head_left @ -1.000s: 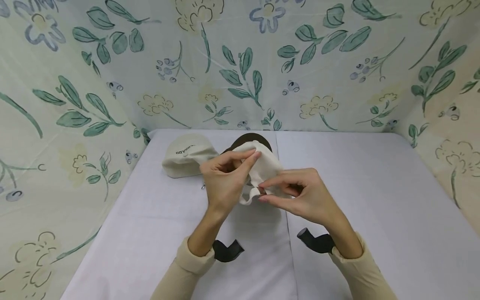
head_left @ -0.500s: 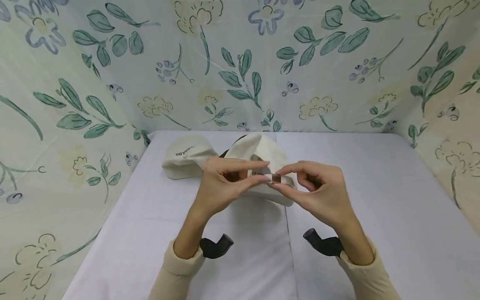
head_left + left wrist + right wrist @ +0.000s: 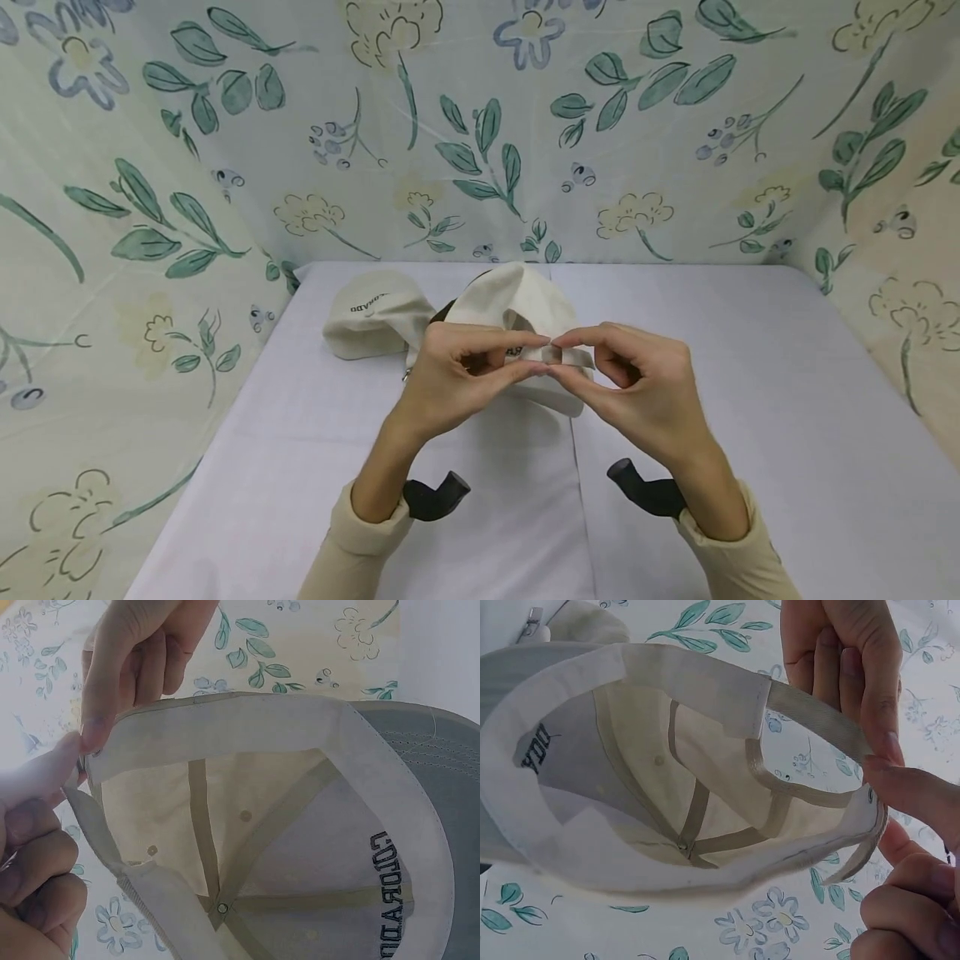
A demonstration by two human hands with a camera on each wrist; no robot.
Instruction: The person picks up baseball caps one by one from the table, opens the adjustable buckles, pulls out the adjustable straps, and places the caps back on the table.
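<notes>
A cream baseball cap [image 3: 517,292] is held up over the table, its back opening facing me. My left hand [image 3: 453,375] and my right hand [image 3: 637,379] meet at its back strap [image 3: 817,720], each pinching it between thumb and fingertips. The strap bridges the arched opening, and a loose end of it hangs below the fingers in the right wrist view. Fingertips hide the spot where the strap's parts join. Dark lettering reading COLORADO [image 3: 388,896] shows inside the crown, near the greyish brim [image 3: 442,761].
Another cream cap [image 3: 367,312] with dark lettering lies at the back left of the white-covered table [image 3: 712,400]. Part of something dark brown [image 3: 442,311] peeks out behind the held cap. A metal zipper pull [image 3: 532,622] shows nearby. Floral cloth [image 3: 480,167] encloses the back and sides.
The cap has turned so its back opening faces me. My left hand moved from the cap's edge down to the strap; both hands' fingertips have since come together, covering the brownish buckle-like piece.
</notes>
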